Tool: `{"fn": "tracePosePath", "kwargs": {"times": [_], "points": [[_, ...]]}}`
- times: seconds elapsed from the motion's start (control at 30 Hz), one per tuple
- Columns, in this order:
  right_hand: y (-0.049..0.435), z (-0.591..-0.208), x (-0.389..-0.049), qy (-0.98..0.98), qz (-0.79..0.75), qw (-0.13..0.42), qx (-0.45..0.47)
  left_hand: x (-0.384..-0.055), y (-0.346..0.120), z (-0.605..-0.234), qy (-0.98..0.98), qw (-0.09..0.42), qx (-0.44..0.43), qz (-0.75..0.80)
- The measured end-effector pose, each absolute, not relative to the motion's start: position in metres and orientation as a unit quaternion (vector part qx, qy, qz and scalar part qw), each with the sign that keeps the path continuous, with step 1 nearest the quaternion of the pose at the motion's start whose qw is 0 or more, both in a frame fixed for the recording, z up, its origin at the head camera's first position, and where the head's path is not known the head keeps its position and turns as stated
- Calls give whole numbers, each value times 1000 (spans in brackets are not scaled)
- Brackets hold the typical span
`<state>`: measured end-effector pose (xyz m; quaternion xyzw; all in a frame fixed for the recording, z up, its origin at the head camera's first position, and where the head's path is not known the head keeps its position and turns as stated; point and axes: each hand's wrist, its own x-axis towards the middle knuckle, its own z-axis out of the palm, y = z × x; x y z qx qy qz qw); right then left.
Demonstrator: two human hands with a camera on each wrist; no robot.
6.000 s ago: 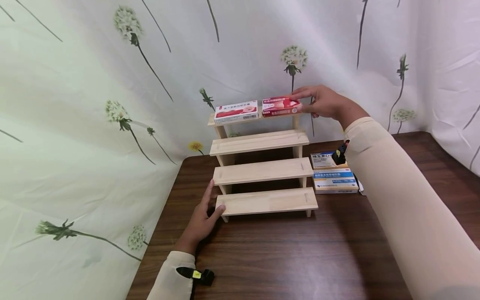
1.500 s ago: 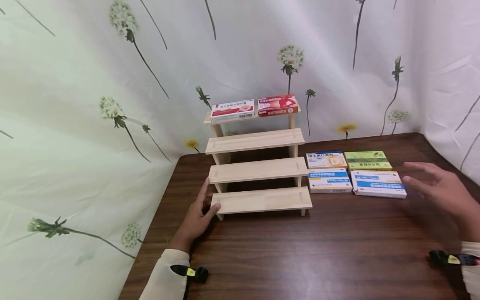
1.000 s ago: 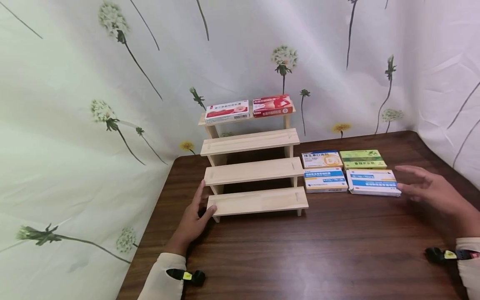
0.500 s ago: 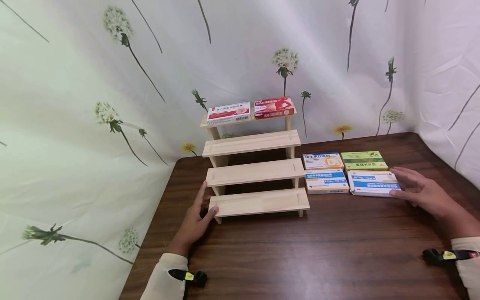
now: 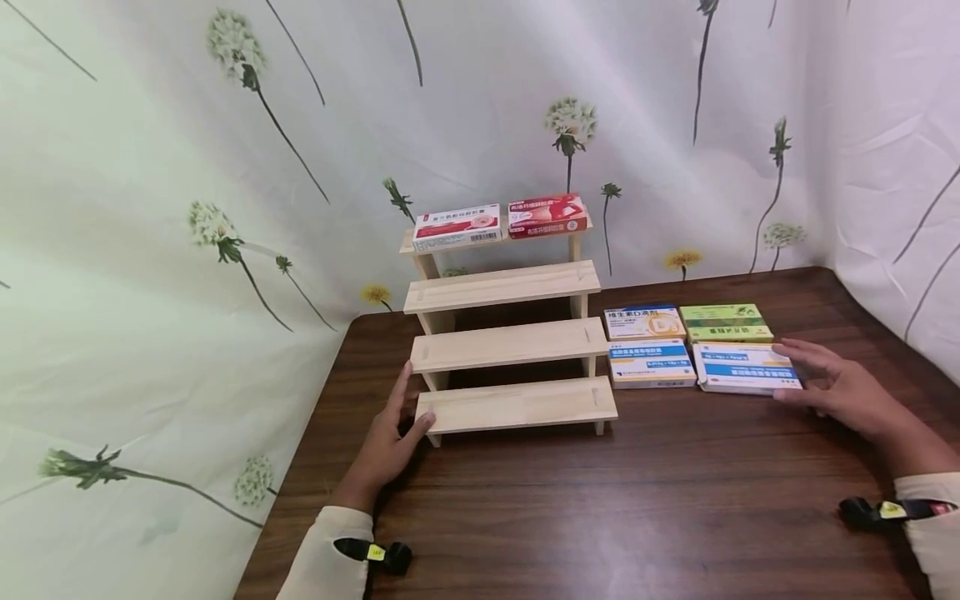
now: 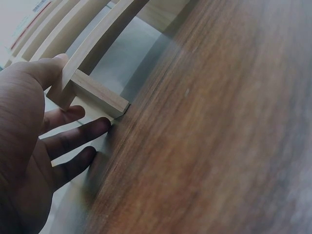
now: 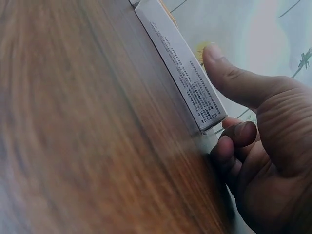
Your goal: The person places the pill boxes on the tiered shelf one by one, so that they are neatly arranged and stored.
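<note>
A four-step light wooden stand (image 5: 517, 406) is on the dark table. At its left end rests my left hand (image 5: 384, 446); in the left wrist view the thumb (image 6: 46, 70) lies on the lowest step and the other fingers extend past its end, spread. My right hand (image 5: 855, 396) reaches round the right end of a white-and-blue medicine box (image 5: 746, 369), index finger by the far corner and thumb by the near one. This box (image 7: 183, 68) lies flat; in the right wrist view the thumb is over its upper edge, the other fingers bent beyond its end.
Beside that box lie another white-and-blue medicine box (image 5: 651, 365), a vitamin D box (image 5: 637, 323) and a green box (image 5: 726, 323). A white-and-red box (image 5: 457, 227) and a red box (image 5: 547, 215) sit on the top step. A flower-print curtain (image 5: 480, 125) hangs behind the table (image 5: 570, 508).
Six seconds ago my right hand was at the red box on the top step. It has left that, moved down right and closed in on the white-and-blue box. My left hand stays put.
</note>
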<state>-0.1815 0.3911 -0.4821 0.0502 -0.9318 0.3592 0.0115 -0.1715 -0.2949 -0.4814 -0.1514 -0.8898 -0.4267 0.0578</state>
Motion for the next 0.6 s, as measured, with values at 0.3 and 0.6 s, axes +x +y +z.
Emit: {"fn": "tracePosePath", "kwargs": {"times": [0.3,0.6], "points": [[391,-482,-182,-933,357,6,45,-175,-296,-480,-890,58,-156,-425],[390,-480,-182,-938,344,-6,37,-173,-296,-483,-893,61,-155,-417]]}}
